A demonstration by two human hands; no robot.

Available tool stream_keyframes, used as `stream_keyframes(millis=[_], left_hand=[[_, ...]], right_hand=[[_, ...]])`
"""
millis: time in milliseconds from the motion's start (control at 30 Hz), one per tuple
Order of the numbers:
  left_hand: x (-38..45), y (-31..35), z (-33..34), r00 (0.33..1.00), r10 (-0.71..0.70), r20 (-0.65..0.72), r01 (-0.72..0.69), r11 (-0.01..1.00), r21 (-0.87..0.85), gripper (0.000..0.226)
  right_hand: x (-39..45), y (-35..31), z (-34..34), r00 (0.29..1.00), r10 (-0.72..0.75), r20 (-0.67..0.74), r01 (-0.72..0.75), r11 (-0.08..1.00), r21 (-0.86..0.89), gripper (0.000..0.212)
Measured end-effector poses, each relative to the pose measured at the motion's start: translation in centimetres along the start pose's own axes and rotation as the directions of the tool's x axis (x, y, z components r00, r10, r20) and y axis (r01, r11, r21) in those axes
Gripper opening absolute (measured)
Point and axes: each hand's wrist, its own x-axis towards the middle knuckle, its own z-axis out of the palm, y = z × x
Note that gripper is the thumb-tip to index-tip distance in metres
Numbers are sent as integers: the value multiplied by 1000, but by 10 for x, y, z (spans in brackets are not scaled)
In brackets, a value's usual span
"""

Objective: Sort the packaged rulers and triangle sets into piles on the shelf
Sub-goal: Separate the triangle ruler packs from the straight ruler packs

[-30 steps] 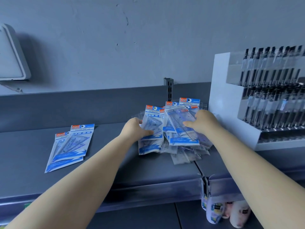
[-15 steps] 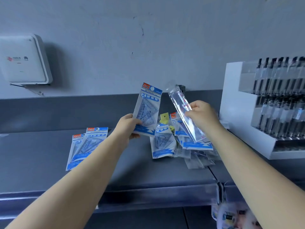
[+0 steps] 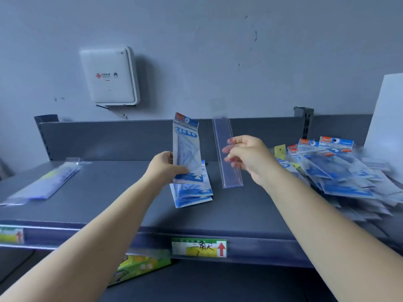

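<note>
My left hand (image 3: 165, 166) holds a blue-and-white triangle set packet (image 3: 187, 149) upright above a small pile of the same packets (image 3: 193, 192) lying mid-shelf. My right hand (image 3: 248, 158) grips a clear packaged ruler (image 3: 226, 149), held nearly upright just right of that pile. A mixed heap of packets (image 3: 335, 171) is spread over the right part of the grey shelf (image 3: 122, 192). At the far left of the shelf lies a pile of long clear ruler packets (image 3: 43, 184).
A white router box (image 3: 109, 75) hangs on the wall above the shelf. A white display stand (image 3: 386, 110) rises at the far right. Price labels (image 3: 198, 247) sit on the shelf's front rail; a green box (image 3: 139, 267) lies on the lower shelf.
Both hands have lifted a packet out of the heap and carried it left. The view has swung left, so the heap now sits at the right and a left-hand ruler pile has appeared.
</note>
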Motion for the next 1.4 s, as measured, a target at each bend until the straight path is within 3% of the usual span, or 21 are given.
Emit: stream_keyframes(millis=[67,133,233,367,567,700,867,933,1000,1100,1200,1300,1400], left_hand=[[2,-14,-18,1000,14,-25,-5,942,336,33],[4,-26,-36,998,29,-48,-3,882,470,46],[11,-40,-70,998,37,-56,-9,902,431,40],[22,-62,-128,992,67,-102,-5,858,514,23],[29,-90,-230,978,51,-202,61,857,512,27],[26,-110,-284,967,42,-251,125,780,613,34],[22,-123,-327,958,94,-269,146,651,745,38],[21,-128,-339,958,105,-266,155,592,791,39],[21,-132,-346,961,113,-251,152,545,825,40],[22,-133,-344,962,146,-230,129,500,857,40],[25,-127,-329,964,177,-197,97,456,885,40],[27,-113,-303,967,213,-140,43,406,913,38],[28,-94,-267,965,254,-72,-25,359,933,39]], right_hand=[[2,1,23,1000,10,21,-11,1000,7,24],[3,2,45,999,19,38,-19,1000,-14,23],[7,0,80,998,41,52,-39,998,-38,22],[12,-1,137,993,81,91,-75,995,-68,26],[13,-7,248,930,181,319,-124,974,-191,43],[10,-12,319,902,193,386,-102,964,-244,44],[18,-19,375,920,147,363,-68,973,-221,48],[22,-21,391,908,151,390,-68,974,-218,45],[23,-20,402,884,188,427,-41,943,-330,34],[23,-16,402,906,104,410,220,712,-667,39],[20,-14,384,895,-59,443,420,447,-789,34],[18,-18,354,864,-182,470,499,178,-848,27],[14,-22,318,841,-242,484,503,16,-864,14]])
